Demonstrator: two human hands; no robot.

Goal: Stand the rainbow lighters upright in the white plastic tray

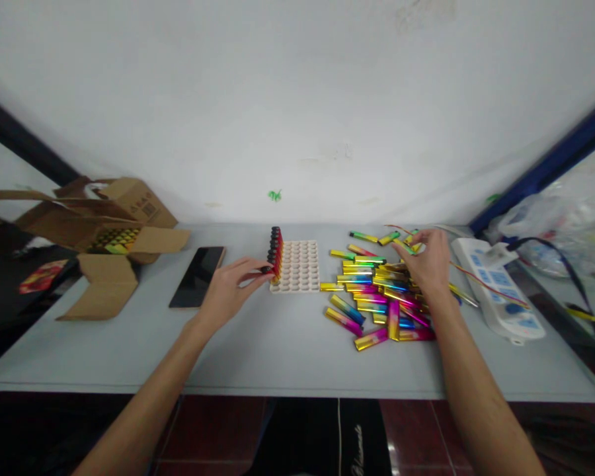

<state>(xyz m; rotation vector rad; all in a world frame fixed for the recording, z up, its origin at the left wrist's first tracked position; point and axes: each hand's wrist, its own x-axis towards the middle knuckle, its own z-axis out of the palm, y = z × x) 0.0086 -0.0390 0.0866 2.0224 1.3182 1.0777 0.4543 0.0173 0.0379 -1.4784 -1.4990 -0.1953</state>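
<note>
In the head view, a white tray (300, 266) with rows of round holes lies on the table. Along its left edge stands a row of red-and-yellow sticks (277, 254) with black tops. My left hand (233, 284) is closed at the near end of this row, thumb and fingertips pinching the black top of one stick. To the right of the tray spreads a pile of shiny sticks (371, 297) in gold, pink, blue and green. Over the pile's back right, my right hand (429, 261) is closed with its fingertips on a green-and-yellow stick (404, 247).
A black phone (197, 277) lies left of the tray. Further left is an open cardboard box (104, 228) holding several similar sticks. A white power strip (498, 287) with a plug and a thin red-yellow wire (490, 284) sits at the right. Behind rises a white wall (297, 119).
</note>
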